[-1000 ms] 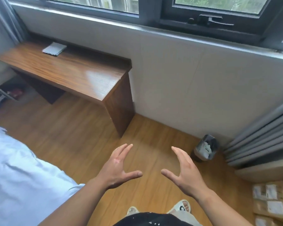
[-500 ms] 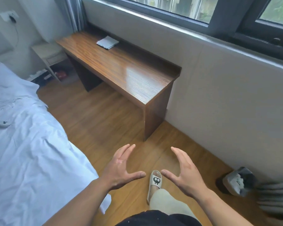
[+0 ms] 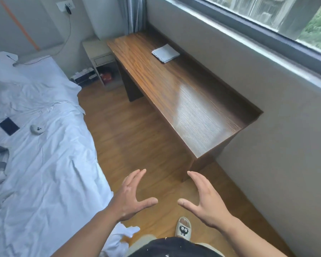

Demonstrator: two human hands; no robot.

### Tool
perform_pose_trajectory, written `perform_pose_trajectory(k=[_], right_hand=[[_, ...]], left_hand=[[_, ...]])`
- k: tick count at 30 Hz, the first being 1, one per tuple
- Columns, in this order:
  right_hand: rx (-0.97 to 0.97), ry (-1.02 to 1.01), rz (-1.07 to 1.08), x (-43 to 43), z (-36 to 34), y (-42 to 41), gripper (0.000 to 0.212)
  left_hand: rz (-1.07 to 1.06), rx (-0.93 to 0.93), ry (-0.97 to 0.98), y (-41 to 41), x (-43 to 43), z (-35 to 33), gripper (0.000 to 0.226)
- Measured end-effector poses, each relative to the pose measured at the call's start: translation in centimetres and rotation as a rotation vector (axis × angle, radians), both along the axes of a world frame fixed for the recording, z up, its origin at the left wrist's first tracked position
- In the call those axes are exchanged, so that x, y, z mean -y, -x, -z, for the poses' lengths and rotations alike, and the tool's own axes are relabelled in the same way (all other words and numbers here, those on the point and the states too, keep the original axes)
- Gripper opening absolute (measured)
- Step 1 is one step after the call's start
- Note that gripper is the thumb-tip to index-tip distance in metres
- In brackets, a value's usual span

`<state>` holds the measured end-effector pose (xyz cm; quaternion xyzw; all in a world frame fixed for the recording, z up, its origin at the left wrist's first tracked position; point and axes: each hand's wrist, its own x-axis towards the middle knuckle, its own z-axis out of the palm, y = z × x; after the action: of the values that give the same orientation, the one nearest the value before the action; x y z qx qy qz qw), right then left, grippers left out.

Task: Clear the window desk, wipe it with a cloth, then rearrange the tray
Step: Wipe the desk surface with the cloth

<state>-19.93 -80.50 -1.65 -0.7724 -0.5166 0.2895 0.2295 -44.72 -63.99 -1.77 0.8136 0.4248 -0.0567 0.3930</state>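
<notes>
Grey folded cloth [image 3: 165,53] is lying at the far end of the desk [image 3: 193,112], probably soft and light, easiest pinched at an edge. Left hand [image 3: 132,198] and right hand [image 3: 206,203] are hovering spread and empty, well apart from it.

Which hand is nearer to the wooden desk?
The right hand, open, just before the desk's near end; the left hand is over by the bed.

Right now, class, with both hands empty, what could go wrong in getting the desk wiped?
First, the cloth lies at the far end of the desk, well beyond the open left hand and right hand, so a stretch from here might overbalance. Second, the passage between bed and desk looks narrow; a hip could knock the near corner.
</notes>
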Motion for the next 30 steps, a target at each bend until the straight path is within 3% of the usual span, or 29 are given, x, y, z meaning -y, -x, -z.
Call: perform_pose_trajectory(k=[9, 19, 30], right_hand=[[-0.002, 0.056, -0.131, -14.7, 0.8, -3.3, 0.102], [0.001, 0.104, -0.072, -35.0, 1.5, -1.4, 0.095], [-0.071, 0.068, 0.038, -53.6, 1.7, -3.2, 0.092]], left_hand=[[-0.151, 0.006, 0.072, -1.0, -11.5, 2.0, 0.116], [0.049, -0.091, 0.116, -0.7, -33.4, 2.4, 0.122], [0.058, -0.083, 0.155, -3.9, -53.4, 1.0, 0.121]])
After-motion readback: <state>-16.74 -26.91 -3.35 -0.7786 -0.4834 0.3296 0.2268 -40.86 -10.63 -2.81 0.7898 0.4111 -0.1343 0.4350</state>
